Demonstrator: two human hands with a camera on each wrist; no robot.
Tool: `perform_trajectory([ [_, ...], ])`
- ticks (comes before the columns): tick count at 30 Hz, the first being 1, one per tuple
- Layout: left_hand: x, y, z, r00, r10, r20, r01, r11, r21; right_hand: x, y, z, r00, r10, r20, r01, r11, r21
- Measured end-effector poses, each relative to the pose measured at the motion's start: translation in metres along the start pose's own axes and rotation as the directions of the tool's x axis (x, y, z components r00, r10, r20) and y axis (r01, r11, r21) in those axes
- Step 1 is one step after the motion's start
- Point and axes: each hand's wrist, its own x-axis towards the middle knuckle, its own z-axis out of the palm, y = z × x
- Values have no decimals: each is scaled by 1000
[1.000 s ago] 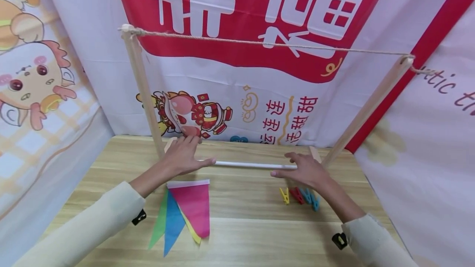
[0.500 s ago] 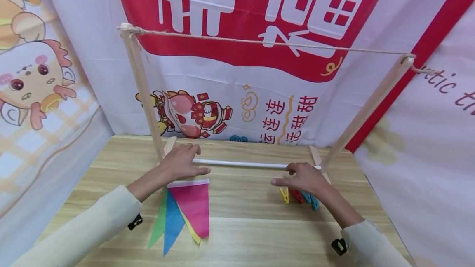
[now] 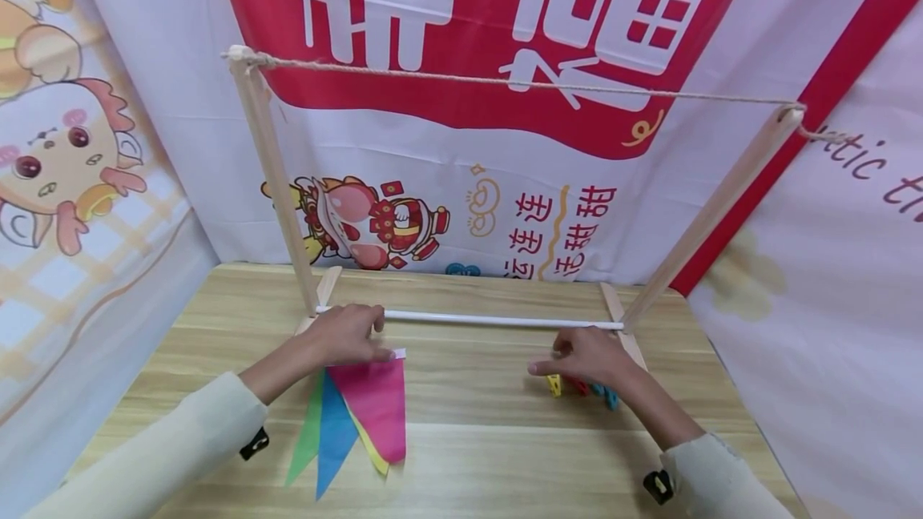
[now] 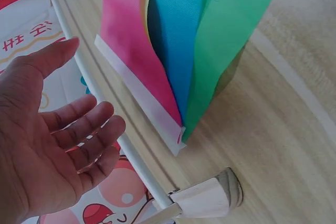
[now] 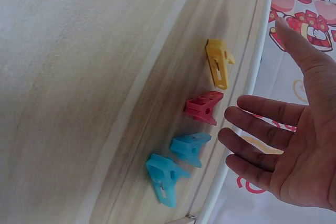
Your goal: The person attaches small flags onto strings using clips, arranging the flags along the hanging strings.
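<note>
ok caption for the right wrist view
Open right hand hovering beside four plastic clothespins, yellow, red and two blue, on a wooden table.

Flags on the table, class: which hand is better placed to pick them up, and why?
Probably the left hand: it hovers open right at the flags' white top band. The right hand is across the table, above the pegs.

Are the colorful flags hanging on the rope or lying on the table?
Lying on the table. The flags rest flat on the wood below the left hand; the rope is bare.
</note>
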Motion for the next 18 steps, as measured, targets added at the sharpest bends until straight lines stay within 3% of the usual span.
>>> perform_trajectory([
  [9,-6,-6,4,998,54,33,-54,999,-4,-1,2,9,1000,-14,-11,14,1000,-1],
  [18,-7,-14,8,997,59,51,-58,998,-21,0,6,15,991,-111,-73,105,991,-87],
])
